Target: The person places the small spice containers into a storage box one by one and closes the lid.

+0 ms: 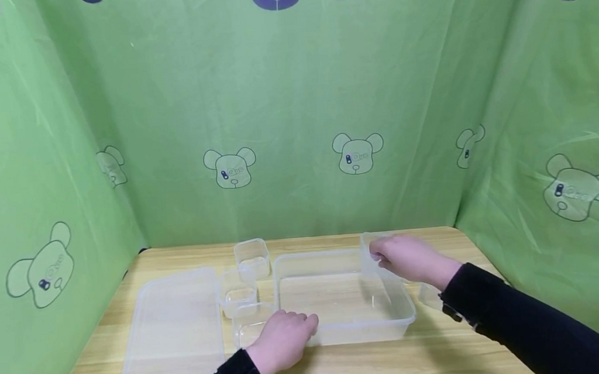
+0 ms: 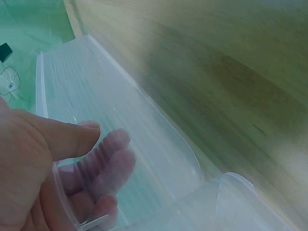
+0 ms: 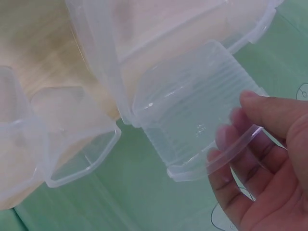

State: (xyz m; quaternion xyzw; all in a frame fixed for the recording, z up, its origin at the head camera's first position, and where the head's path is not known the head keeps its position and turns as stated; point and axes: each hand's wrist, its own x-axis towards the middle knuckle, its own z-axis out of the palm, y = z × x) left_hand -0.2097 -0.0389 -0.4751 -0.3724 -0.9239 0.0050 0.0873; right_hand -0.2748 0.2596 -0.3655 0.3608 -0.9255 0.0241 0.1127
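A large translucent plastic box [image 1: 358, 330] stands on the table with its top uncovered. At its front left part my left hand [image 1: 286, 338] pinches the wall; in the left wrist view the thumb is on the near side of the plastic wall [image 2: 130, 106] and the fingers show through it. Over the back right corner, my right hand [image 1: 407, 255] holds a small clear plastic container [image 1: 366, 246] by its rim. In the right wrist view that small container [image 3: 192, 115] overlaps the large box [image 3: 96, 57], with my fingertips [image 3: 224, 139] on its rim.
Three small clear containers, the back one [image 1: 252, 258], the middle one [image 1: 237, 289] and the front one [image 1: 252, 328], line the box's left side. A flat translucent lid [image 1: 173, 332] lies farther left. Another small container [image 1: 430, 295] is partly hidden beneath my right forearm. Green cloth [image 1: 301, 204] surrounds the table.
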